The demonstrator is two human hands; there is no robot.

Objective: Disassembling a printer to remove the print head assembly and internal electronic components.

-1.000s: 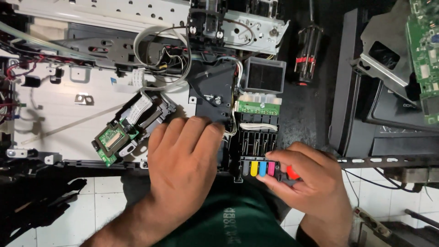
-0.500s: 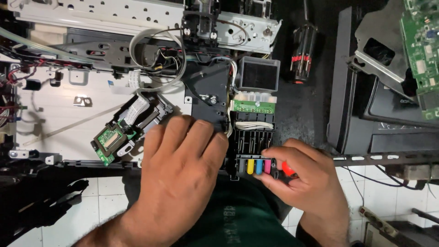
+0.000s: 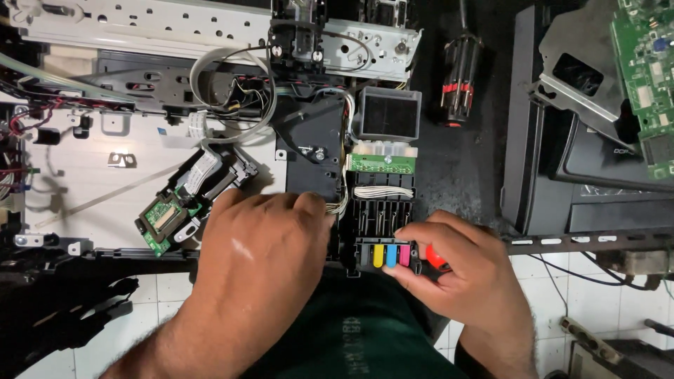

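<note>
Two bare hands are seen over a dismantled printer chassis [image 3: 140, 151] spread across a dark desk [image 3: 463, 175]. A black printer cover [image 3: 597, 182] is laid toward the right edge, with a green circuit board [image 3: 642, 56] at the far right corner. The left hand [image 3: 263, 260] is pressed flat, fingers spread, on the black carriage unit [image 3: 312, 151], nothing being grasped. The ink cartridge holder [image 3: 382, 238], near the front edge, is pinched at its coloured tabs by the right hand [image 3: 463, 281], whose grip is also closed around a red-handled tool [image 3: 435, 258]. A screwdriver [image 3: 460, 81] is left beyond.
</note>
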